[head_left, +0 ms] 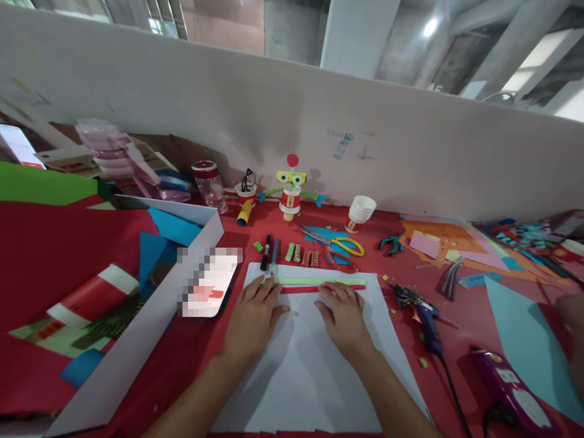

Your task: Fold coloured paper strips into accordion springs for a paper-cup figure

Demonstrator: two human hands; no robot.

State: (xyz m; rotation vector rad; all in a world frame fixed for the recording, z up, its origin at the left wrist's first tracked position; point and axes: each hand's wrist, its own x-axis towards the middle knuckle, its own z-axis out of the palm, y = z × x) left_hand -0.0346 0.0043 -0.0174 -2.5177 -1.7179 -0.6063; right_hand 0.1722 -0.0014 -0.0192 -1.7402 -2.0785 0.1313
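A light green paper strip [298, 281] and a red paper strip [298, 290] lie side by side across the top of a white sheet [310, 365]. My left hand [255, 310] rests on their left end, fingers spread. On their right part lies my right hand [344, 313], its fingers also apart and flat. Just beyond the strips are two pens [265, 252], small folded green pieces [290, 252] and red folded pieces [311, 258]. Scissors with yellow handles [351, 246] and red-handled scissors [342, 261] lie behind my right hand.
A paper-cup figure [291, 198], stacked white cups [362, 210] and a jar [210, 185] stand along the wall. A phone [212, 286] and a white box [132, 328] are left; a glue gun [426, 319] and purple device [511, 389] right. Part of another person's hand [570, 313] shows far right.
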